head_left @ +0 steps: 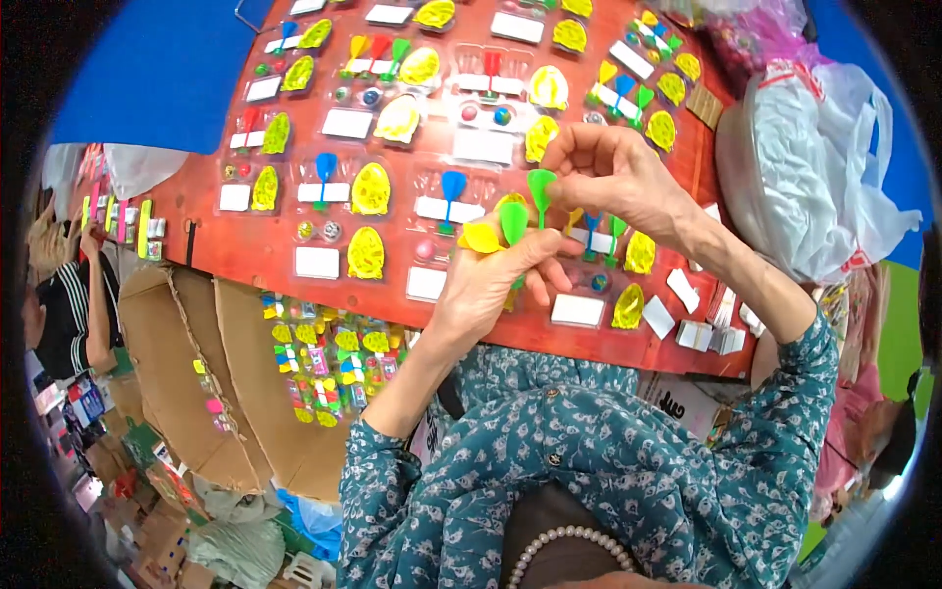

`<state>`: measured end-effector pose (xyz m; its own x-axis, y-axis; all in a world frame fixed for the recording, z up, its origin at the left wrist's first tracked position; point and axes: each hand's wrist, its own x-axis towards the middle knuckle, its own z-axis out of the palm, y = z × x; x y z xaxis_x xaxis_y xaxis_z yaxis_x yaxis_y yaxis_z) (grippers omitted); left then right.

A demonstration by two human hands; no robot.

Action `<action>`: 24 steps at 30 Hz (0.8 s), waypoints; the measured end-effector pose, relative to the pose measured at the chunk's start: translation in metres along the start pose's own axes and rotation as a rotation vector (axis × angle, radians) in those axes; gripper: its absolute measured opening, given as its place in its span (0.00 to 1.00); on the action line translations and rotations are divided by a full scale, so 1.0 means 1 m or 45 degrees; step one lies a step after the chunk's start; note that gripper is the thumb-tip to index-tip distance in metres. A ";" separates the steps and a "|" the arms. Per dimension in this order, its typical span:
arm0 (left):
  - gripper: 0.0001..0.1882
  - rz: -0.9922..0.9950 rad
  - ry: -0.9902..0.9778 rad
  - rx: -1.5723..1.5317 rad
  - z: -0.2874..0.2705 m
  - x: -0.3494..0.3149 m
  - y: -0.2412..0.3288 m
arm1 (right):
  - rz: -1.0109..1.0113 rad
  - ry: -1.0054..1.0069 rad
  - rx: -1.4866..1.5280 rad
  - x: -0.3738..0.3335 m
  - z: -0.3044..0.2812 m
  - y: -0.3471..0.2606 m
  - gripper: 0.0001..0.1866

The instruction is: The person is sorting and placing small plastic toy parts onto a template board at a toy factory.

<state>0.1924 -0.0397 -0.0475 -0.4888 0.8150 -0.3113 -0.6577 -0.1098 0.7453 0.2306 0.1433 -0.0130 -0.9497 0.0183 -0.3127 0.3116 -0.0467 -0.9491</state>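
My left hand (483, 287) is closed on several small paddle-shaped plastic pieces with thin stems. A yellow paddle-shaped piece (480, 238) and a green paddle-shaped piece (513, 224) stick out of its fingers. Just above it, my right hand (623, 177) pinches the broad end of another green paddle-shaped piece (540, 185), whose stem points down towards the left hand. Beneath both hands lie clear blister trays holding a blue paddle-shaped piece (452, 187), small balls, white cards (485, 147) and crinkled yellow egg-shaped pieces (371, 188). My hands partly cover the nearest trays.
Rows of filled trays spread over the red table (221, 243). White plastic bags (800, 167) bulge at the right, beside loose white cards (683, 290). Below the left edge stand an open cardboard box (177, 383) and many packed trays (329, 358). Another person (74, 314) works at far left.
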 end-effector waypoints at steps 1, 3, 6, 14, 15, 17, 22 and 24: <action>0.17 0.000 -0.009 -0.060 -0.005 0.000 0.002 | 0.021 0.053 -0.045 0.004 -0.001 -0.003 0.06; 0.17 0.057 0.082 -0.040 -0.017 -0.002 0.011 | 0.071 0.185 -0.156 0.012 -0.004 -0.014 0.07; 0.16 0.121 0.184 0.033 -0.031 0.001 0.029 | -0.012 0.368 -0.340 0.037 -0.024 -0.018 0.09; 0.17 0.255 0.195 0.213 -0.034 0.059 0.075 | -0.165 0.444 -0.779 0.110 -0.072 -0.001 0.13; 0.16 0.250 0.202 0.235 -0.031 0.064 0.079 | -0.142 0.432 -0.741 0.113 -0.072 -0.002 0.12; 0.16 0.291 0.198 0.151 -0.036 0.078 0.075 | -0.093 0.405 -0.733 0.120 -0.070 0.000 0.14; 0.16 0.287 0.199 0.213 -0.042 0.100 0.070 | -0.016 0.587 -0.620 0.121 -0.065 -0.008 0.11; 0.16 0.281 0.206 0.242 -0.045 0.104 0.070 | -0.098 0.635 -0.778 0.120 -0.062 -0.008 0.12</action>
<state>0.0699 0.0121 -0.0544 -0.7023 0.6808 -0.2080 -0.4144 -0.1534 0.8971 0.1159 0.2082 -0.0458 -0.8878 0.4517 -0.0886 0.3457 0.5271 -0.7763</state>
